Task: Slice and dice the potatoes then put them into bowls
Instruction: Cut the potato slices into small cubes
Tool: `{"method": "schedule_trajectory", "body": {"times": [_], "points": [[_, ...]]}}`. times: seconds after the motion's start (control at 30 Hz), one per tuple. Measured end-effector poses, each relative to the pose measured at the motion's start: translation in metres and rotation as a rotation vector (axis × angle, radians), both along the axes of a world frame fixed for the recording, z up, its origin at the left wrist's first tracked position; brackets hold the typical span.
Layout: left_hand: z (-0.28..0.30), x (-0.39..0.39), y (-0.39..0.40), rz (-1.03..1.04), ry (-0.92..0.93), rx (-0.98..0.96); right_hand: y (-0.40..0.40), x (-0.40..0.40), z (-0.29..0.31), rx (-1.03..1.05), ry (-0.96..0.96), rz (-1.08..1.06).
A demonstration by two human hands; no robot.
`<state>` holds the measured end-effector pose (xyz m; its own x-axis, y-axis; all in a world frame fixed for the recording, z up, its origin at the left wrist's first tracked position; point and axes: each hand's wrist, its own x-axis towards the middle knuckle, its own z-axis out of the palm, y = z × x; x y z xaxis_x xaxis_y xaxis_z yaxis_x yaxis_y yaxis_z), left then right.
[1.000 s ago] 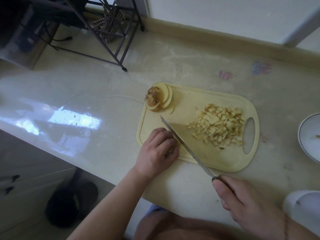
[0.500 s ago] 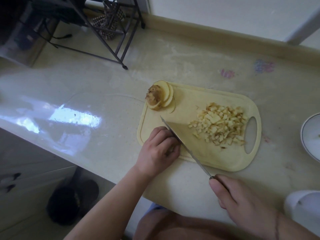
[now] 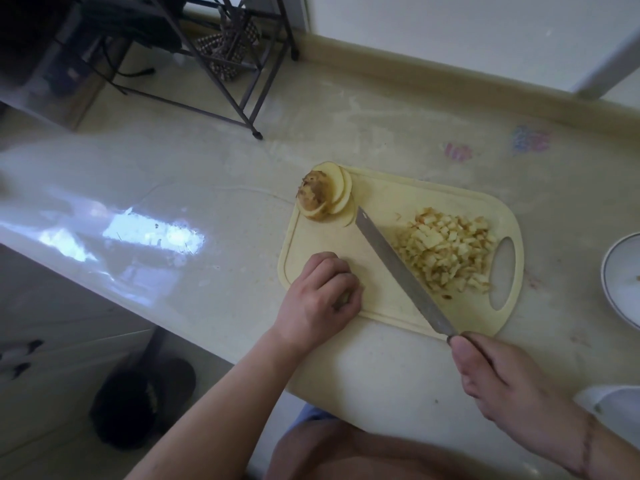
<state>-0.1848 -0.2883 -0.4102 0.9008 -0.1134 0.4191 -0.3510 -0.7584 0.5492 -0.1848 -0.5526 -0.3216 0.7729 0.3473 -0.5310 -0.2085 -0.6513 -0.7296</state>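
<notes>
On pale plastic board (image 3: 381, 306): small potato cubes (image 3: 446, 252), round slices (image 3: 334, 194)

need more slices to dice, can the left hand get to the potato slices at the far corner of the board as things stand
Probably yes: the left hand rests on the cutting board with bare board up to the potato slices. The knife lies to its right, off that path.

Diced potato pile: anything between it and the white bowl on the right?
Nothing visible. The pale diced potato pile lies beside the yellow plastic cutting board's handle hole; bare beige countertop separates board and white bowl. The steel knife lies on the pile's opposite side.
</notes>
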Motion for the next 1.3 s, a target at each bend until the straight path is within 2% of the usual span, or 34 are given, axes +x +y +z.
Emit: {"method": "schedule_trajectory", "body": {"times": [0.13, 0.23, 0.47, 1.03, 1.2, 1.3], "points": [[0.002, -0.003, 0.001, 0.003, -0.019, 0.001, 0.002, 0.0, 0.004, 0.048, 0.033, 0.009], [0.001, -0.011, 0.003, 0.02, -0.026, 0.009, 0.006, -0.001, 0.009, 0.081, 0.035, 0.091], [0.0, -0.011, 0.002, 0.023, 0.004, 0.0, 0.01, -0.008, 0.01, 0.016, -0.017, 0.184], [0.0, -0.008, 0.004, 0.028, 0.02, -0.027, 0.028, 0.005, 0.0, -0.001, -0.02, 0.18], [-0.002, -0.01, 0.004, 0.029, 0.021, -0.018, 0.01, 0.014, 0.006, 0.027, 0.063, 0.07], [-0.002, -0.01, 0.005, 0.026, 0.025, -0.027, 0.004, 0.017, 0.007, 0.023, 0.064, 0.076]]}}
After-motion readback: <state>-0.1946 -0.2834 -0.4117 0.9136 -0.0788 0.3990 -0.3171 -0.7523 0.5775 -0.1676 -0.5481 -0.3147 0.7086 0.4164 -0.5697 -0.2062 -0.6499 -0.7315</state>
